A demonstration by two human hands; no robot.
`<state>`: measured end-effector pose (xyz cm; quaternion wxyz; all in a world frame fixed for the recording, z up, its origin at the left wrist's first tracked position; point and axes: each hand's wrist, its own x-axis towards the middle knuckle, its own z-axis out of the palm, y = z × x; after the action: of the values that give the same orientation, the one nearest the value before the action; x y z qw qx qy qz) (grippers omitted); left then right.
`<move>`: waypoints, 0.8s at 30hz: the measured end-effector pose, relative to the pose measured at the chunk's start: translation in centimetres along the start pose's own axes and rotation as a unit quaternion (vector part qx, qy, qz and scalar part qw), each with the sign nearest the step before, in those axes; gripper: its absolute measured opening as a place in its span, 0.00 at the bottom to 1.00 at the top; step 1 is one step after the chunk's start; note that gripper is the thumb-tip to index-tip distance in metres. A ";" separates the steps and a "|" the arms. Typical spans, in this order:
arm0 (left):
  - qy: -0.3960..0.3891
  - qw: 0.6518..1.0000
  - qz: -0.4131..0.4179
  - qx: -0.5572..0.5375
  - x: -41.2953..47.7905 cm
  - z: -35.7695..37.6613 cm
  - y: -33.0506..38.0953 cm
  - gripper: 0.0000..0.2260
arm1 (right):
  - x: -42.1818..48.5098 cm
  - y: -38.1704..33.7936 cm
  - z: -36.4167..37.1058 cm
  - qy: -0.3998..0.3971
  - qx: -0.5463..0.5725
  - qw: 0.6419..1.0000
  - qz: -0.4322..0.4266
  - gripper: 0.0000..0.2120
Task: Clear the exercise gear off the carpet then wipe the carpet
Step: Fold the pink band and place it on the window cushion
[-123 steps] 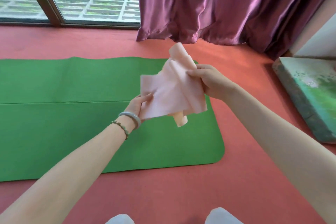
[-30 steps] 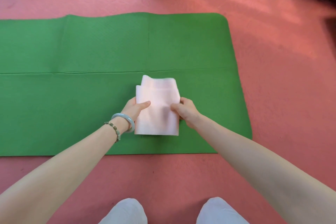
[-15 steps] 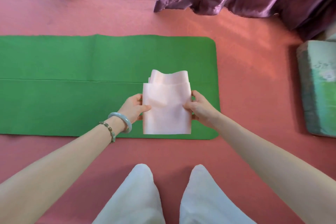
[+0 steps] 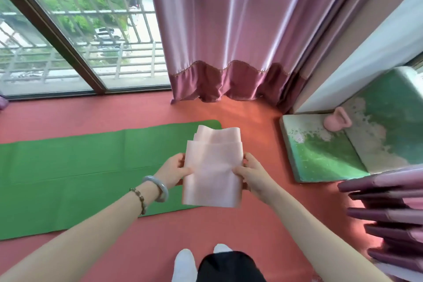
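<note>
- Both grips are being kept clenched on a folded pale pink resistance band (image 4: 214, 167): the left hand (image 4: 175, 170) is pinching its left edge, the right hand (image 4: 250, 175) its right edge, thumbs lying on the upper face.
- The band is being held flat in the air, above the right end of a green exercise mat (image 4: 80, 174) and the red carpet (image 4: 249, 117), with several folded layers showing at its far edge.
- The mat is lying spread out on the carpet, reaching off to the left.
- A pale jade bangle (image 4: 158, 188) and a beaded bracelet (image 4: 139, 199) are being worn on the left wrist.
- A small pink kettlebell (image 4: 336, 121) is standing on a green patterned cushion (image 4: 320, 151) to the right, well apart from the band.
- A purple curtain (image 4: 229, 41) is hanging beyond the mat, beside a glass window (image 4: 80, 41).
- White socks (image 4: 184, 261) are showing at the bottom edge.
</note>
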<state>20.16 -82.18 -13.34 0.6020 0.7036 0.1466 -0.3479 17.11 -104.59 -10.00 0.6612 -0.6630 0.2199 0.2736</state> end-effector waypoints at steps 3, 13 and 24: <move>-0.048 0.998 0.024 -0.011 -3.0 2.6 4.7 0.10 | -5.6 -2.7 -2.3 0.059 0.061 0.996 0.002 0.15; -0.211 0.974 0.078 0.043 -4.1 12.3 16.6 0.19 | -14.2 -5.3 -11.4 0.176 0.198 0.962 -0.068 0.12; -0.239 0.966 0.088 0.043 1.9 28.4 23.0 0.12 | -13.6 -6.6 -28.2 0.218 0.184 0.955 -0.078 0.11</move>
<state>26.97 -114.85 1.59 0.6173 0.6355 -0.0790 -0.4570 13.19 -133.45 3.16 0.7271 -0.5883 0.3530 0.0254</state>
